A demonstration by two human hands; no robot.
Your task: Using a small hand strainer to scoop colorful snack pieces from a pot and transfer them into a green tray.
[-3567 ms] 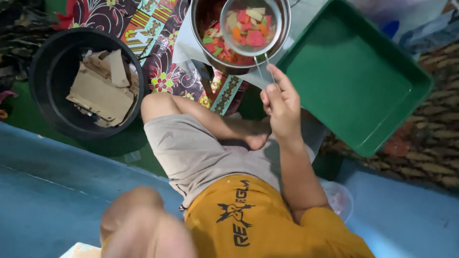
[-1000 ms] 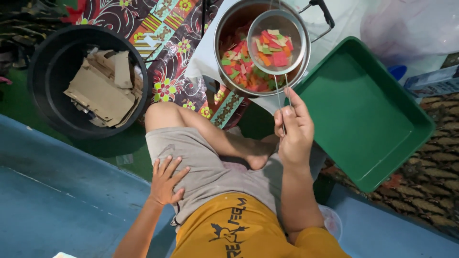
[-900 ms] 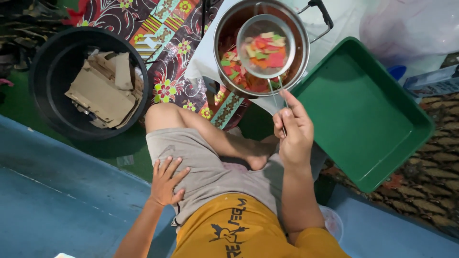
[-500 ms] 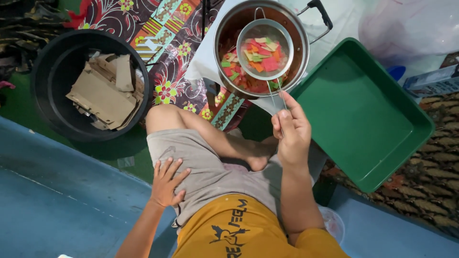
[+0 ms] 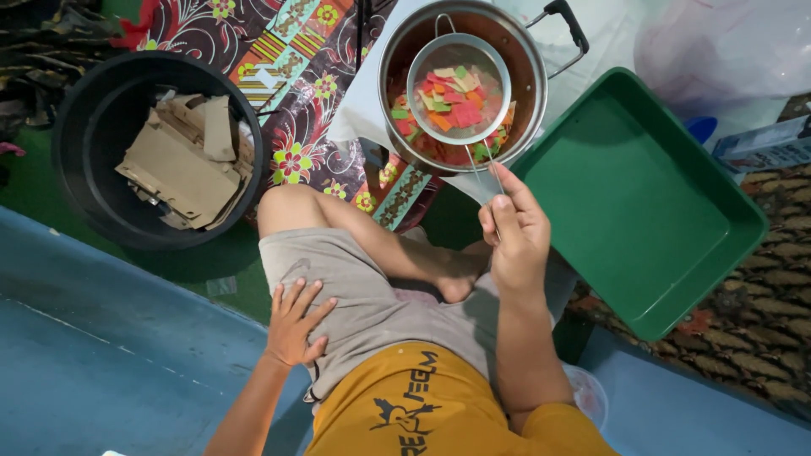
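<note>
Strainer (image 5: 459, 89) is the thing I am working with, and it now sits lower than it did a second ago: then I held it up above the rim of the metal pot (image 5: 462, 84), and now its basket is down inside the pot's mouth, just over the reddish liquid. The red, green, orange and pale chips (image 5: 452, 93) it carries have stayed heaped in the mesh, so I judge the scoop is draining over the pot, not yet emptied.

My right hand (image 5: 514, 232) is closed around the thin wire handle on the near side of the pot, fingers pinched, forearm running back toward my body. My left hand (image 5: 294, 325) has not moved; it lies flat and spread on my thigh, holding nothing. The green tray (image 5: 667, 245) lies right of the pot, and the black bucket (image 5: 93, 127) of cardboard scraps left of it.
</note>
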